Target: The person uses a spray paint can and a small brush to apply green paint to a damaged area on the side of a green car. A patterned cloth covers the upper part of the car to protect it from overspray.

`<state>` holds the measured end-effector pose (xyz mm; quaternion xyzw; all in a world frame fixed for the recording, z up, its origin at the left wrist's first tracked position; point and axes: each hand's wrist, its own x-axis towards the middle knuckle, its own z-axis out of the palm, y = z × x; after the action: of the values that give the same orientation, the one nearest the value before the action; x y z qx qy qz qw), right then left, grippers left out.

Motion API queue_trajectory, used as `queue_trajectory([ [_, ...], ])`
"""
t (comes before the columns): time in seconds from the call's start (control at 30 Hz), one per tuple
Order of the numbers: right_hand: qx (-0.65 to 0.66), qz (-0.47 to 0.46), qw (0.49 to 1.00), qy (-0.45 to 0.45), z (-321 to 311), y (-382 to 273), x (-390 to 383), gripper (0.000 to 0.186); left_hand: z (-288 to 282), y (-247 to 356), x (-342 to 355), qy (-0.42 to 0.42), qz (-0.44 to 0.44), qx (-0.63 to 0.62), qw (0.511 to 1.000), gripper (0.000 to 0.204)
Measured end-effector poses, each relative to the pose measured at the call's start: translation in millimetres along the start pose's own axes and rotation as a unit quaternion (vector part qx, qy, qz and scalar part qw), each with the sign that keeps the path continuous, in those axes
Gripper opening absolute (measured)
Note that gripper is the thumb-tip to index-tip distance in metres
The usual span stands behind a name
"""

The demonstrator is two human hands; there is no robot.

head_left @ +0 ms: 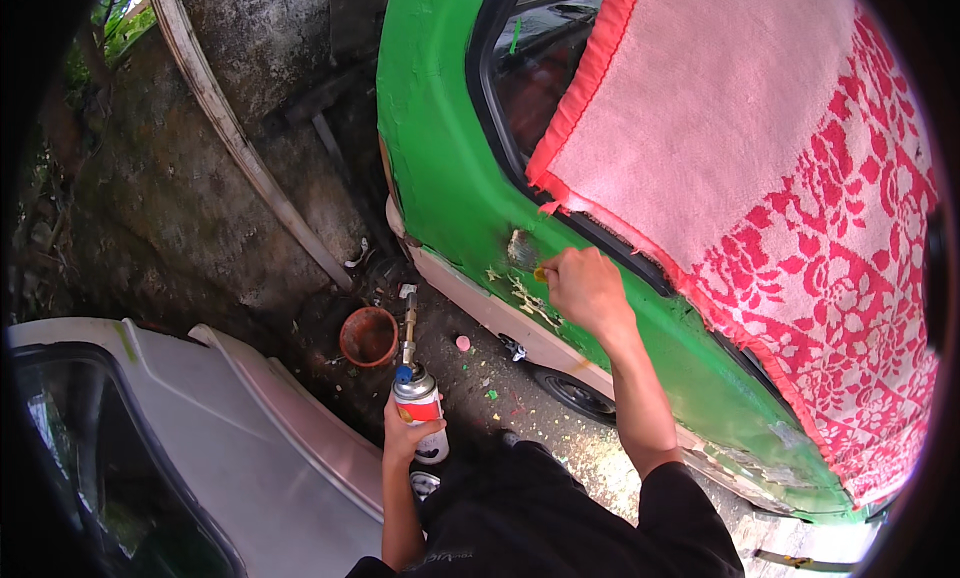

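Note:
My left hand (402,436) is wrapped round a blowtorch (421,410), a red and white gas canister with a blue knob and a metal nozzle pointing away from me. Over the green car body panel (440,178), my right hand (583,286) is closed on a small yellow tool (541,274); most of it is hidden by the fingers. Just beyond those fingers is a scorched grey patch (521,248) in the green paint. Loose, curled paint flakes (527,296) cling to the panel beside the hand.
A pink and red floral towel (720,128) covers much of the green car's windows. To the left stands a pale car (250,438). Between them are a terracotta pot (368,336), a pink cap (463,343) and scattered paint chips. A stained wall (180,178) rises behind.

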<state>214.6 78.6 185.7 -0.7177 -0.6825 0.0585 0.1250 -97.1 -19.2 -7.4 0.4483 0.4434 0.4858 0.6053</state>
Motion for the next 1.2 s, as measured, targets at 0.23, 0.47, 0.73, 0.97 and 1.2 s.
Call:
queue_trajectory([
  [0.23,-0.002,0.018,0.999,0.035,-35,-2,-26,0.024,-12,-6,-2,-0.008,-0.012,-0.005,1.000,0.071],
  [0.47,-0.019,0.012,1.000,0.022,-26,4,-17,0.022,-10,-3,-2,-0.018,-0.013,-0.022,1.000,0.071],
  [0.73,0.025,0.017,0.999,0.032,-25,2,-15,0.022,-4,4,1,-0.028,-0.017,-0.024,0.999,0.069],
  [0.97,0.052,0.031,0.997,0.049,-29,1,-29,0.021,-9,4,-11,-0.004,-0.019,-0.022,1.000,0.070],
  [1.2,0.048,0.042,0.995,0.072,-37,3,-36,0.020,-9,0,-12,-0.025,-0.034,-0.025,0.999,0.069],
])
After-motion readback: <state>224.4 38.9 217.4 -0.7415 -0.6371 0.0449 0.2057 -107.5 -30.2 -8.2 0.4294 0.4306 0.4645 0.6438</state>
